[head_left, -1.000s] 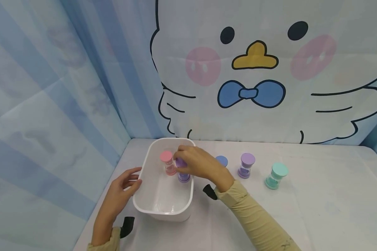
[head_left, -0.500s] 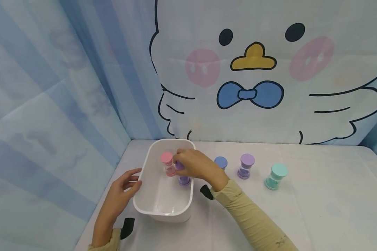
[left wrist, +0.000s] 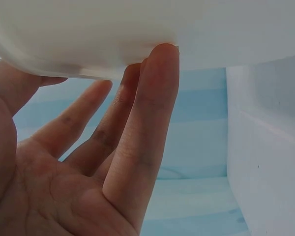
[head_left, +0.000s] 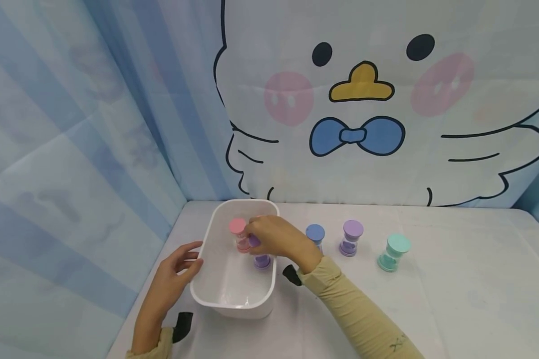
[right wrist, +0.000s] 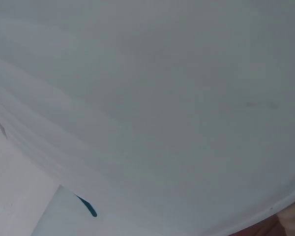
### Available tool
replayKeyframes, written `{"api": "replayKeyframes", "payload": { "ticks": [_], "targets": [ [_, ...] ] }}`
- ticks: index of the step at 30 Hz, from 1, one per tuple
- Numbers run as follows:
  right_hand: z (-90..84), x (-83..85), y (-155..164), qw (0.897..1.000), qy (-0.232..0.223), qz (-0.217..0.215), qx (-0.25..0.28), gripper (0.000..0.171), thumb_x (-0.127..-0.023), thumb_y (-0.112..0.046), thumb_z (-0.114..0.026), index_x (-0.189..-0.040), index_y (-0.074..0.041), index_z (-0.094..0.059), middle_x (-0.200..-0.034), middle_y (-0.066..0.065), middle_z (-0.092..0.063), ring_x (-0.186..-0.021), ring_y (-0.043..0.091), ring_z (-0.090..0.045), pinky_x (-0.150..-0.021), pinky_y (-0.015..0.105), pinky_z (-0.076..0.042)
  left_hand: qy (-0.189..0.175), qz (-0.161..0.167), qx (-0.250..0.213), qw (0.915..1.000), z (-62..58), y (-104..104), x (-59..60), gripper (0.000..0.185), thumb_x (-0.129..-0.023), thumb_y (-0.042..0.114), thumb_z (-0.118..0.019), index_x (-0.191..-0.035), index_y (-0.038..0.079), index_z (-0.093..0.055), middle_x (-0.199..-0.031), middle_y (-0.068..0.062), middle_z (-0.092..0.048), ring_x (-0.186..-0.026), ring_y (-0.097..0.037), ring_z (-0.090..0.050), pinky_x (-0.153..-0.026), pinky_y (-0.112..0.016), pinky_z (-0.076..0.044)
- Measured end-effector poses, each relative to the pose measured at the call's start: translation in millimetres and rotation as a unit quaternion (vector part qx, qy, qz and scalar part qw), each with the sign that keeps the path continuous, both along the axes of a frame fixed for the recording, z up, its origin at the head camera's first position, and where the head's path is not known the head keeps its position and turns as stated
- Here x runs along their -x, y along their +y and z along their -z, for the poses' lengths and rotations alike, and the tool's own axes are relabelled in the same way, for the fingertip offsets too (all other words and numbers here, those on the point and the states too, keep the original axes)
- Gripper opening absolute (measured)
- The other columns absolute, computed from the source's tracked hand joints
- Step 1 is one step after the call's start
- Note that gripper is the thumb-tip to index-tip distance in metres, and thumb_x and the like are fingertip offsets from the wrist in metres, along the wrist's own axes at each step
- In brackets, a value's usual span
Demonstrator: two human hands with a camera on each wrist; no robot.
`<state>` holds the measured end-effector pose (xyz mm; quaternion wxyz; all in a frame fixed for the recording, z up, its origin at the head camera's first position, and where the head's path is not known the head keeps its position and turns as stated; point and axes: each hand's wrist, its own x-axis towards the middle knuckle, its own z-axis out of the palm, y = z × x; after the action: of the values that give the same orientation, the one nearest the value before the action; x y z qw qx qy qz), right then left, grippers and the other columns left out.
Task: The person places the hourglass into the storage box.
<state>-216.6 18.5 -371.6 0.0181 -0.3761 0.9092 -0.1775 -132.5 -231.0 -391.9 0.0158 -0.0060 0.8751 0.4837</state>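
Two hands work: right hand (head_left: 276,238) apparently grips the purple sand timer (head_left: 261,259) inside the white bin (head_left: 206,294); left hand (head_left: 172,276) rests flat against its outer wall.

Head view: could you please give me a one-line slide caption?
Right hand holds a purple sand timer inside the white tub beside a pink timer; left hand steadies the tub.

White table (head_left: 453,299) carries a white bin (head_left: 231,298); right of the bin stand blue (head_left: 315,234), purple (head_left: 352,237) and teal (head_left: 393,253) sand timers.
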Motion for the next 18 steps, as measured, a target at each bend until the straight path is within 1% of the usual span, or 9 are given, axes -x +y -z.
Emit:
{"api": "replayKeyframes", "payload": {
  "ticks": [6,9,14,18],
  "targets": [
    [0.9,0.9,-1.9,1.0,-0.018,-0.006,-0.012,0.044,-0.076,-0.017,-0.087,-0.118,-0.015,-0.074,-0.104,-0.004,-0.072,-0.09,0.008,-0.061,-0.086,0.022,-0.054,-0.001,0.001,0.001,1.0,-0.6,0.0,0.2,0.046,-0.098,0.025,-0.064,-0.14,0.012,-0.054,-0.131,-0.017,-0.061,-0.115,-0.033,-0.062,-0.09,-0.043,-0.057],
    [1.2,1.4,-2.3,1.0,-0.023,-0.01,-0.017,0.041,-0.075,-0.015,-0.087,-0.115,-0.015,-0.075,-0.099,-0.006,-0.072,-0.086,0.007,-0.06,-0.082,0.021,-0.053,0.0,0.002,0.001,1.0,-0.5,0.0,0.4,0.046,-0.098,0.026,-0.064,-0.14,0.012,-0.054,-0.13,-0.017,-0.062,-0.115,-0.033,-0.062,-0.09,-0.044,-0.057],
    [1.9,1.4,-3.4,0.999,-0.017,-0.014,-0.031,0.035,-0.075,-0.013,-0.087,-0.108,-0.015,-0.076,-0.087,-0.009,-0.065,-0.078,0.007,-0.056,-0.073,0.019,-0.05,-0.001,0.001,0.001,1.0,-0.2,0.2,0.3,0.046,-0.098,0.027,-0.064,-0.141,0.012,-0.053,-0.129,-0.017,-0.062,-0.115,-0.033,-0.062,-0.09,-0.044,-0.057],
    [2.5,0.6,-4.2,0.999,-0.022,-0.01,-0.039,0.034,-0.075,-0.013,-0.087,-0.107,-0.015,-0.075,-0.082,-0.01,-0.064,-0.077,0.007,-0.056,-0.072,0.021,-0.05,0.0,-0.001,0.003,1.0,0.3,0.5,-0.2,0.047,-0.098,0.027,-0.064,-0.141,0.012,-0.053,-0.13,-0.017,-0.062,-0.115,-0.034,-0.062,-0.09,-0.045,-0.057]
  ]
}}
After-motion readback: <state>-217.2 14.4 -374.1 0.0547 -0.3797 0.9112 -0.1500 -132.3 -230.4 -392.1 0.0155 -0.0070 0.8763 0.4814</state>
